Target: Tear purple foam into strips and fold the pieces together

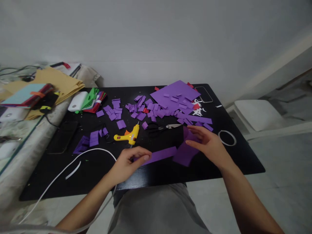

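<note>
Single head-worn view, looking forward and down, near black table, wall beyond, lap below

Purp. strip is just L of bent purp. sheet.

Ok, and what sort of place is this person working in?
It looks like a craft workspace, perhaps in a home, though the pictures can't confirm that. A yellow glue gun, scissors and many cut purple paper pieces on the black table suggest it.
</note>
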The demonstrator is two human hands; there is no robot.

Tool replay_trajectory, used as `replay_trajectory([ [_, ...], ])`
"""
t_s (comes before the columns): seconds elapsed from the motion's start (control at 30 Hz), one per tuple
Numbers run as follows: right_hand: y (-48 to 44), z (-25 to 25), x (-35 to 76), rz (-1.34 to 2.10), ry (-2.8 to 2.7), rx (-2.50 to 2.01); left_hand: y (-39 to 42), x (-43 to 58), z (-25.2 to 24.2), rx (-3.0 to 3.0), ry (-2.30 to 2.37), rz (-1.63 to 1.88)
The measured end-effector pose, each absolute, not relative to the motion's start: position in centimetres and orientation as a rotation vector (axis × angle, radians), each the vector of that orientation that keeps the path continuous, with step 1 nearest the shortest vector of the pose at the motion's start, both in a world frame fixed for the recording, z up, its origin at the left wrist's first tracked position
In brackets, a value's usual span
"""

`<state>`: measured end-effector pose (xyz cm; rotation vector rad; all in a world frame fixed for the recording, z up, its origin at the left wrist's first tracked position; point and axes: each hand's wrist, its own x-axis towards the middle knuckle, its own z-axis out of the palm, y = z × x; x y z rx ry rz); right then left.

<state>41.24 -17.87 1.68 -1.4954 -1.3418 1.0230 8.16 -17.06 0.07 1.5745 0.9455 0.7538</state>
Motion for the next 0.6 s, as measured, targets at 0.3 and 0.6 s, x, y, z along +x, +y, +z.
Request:
replay_trajectory([
  [0.3,-12.0,11.0,31.9,1.074,-1.511,-0.803,-9.8,11.5,9.4,1.579,0.717,1.179],
  [0.6,-9.8,10.8,30.1,0.712,-1.698,-0.732,-6.1,12.0,7.9,1.511,0.607,1.242],
])
